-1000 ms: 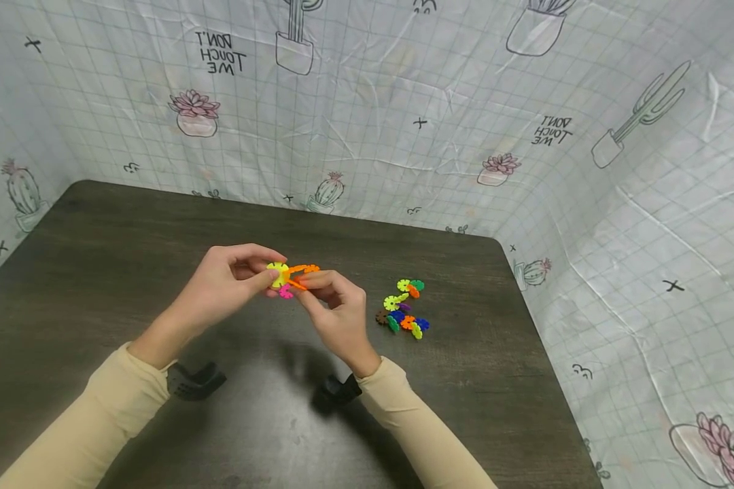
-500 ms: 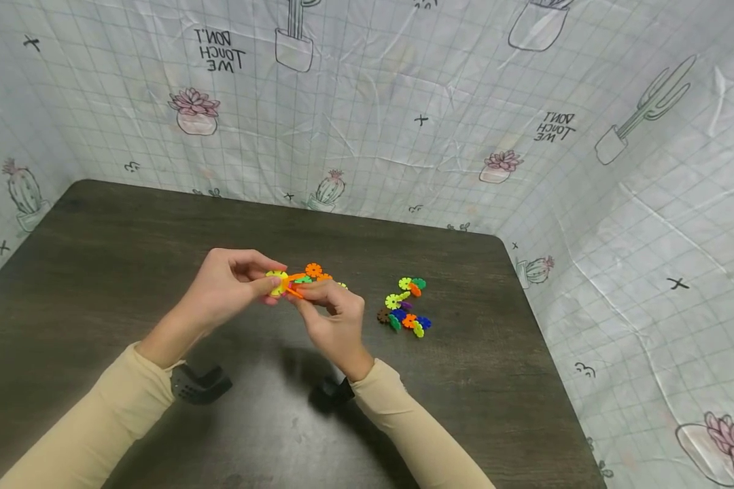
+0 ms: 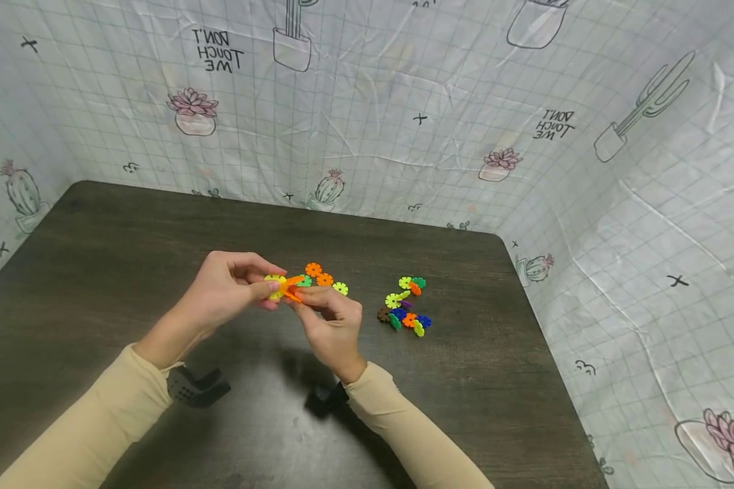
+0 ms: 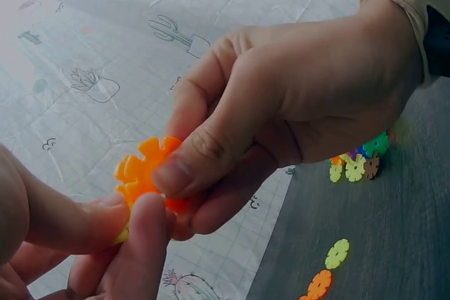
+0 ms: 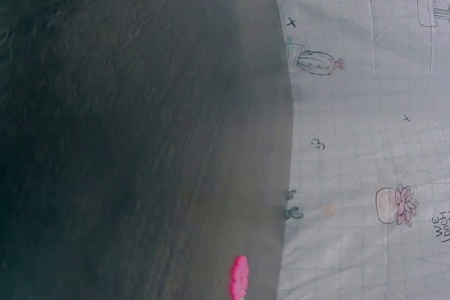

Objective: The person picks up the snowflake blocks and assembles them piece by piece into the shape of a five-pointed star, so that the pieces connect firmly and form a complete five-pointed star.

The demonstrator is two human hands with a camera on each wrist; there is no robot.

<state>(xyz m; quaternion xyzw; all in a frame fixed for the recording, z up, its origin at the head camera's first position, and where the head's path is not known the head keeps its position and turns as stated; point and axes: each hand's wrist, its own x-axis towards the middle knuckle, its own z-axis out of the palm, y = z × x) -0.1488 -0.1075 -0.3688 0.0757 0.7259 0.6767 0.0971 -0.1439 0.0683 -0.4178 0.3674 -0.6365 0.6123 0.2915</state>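
My left hand [image 3: 223,288] pinches a yellow notched flower disc [image 3: 274,280] between thumb and fingers. Opposite it, my right hand [image 3: 331,322] grips orange notched discs [image 3: 292,293] that stand at an angle against the yellow one. Close up in the left wrist view, the right hand [image 4: 274,96] has thumb and fingertips on an orange disc [image 4: 144,163]. There the left hand's fingers [image 4: 77,223] meet it from the lower left. A pink disc [image 5: 240,277] shows at the bottom of the right wrist view, where neither hand is visible.
Behind the right hand, loose orange [image 3: 313,269], green [image 3: 304,280] and yellow [image 3: 340,289] discs lie on the dark table [image 3: 465,380]. Further right is a cluster of joined discs [image 3: 406,318] in several colours. A patterned curtain [image 3: 367,102] surrounds the table's back and sides.
Both hands shift slightly towards the person, the right also a little left. Loose discs behind the right hand come into sight, while the pink disc disappears from the head view.
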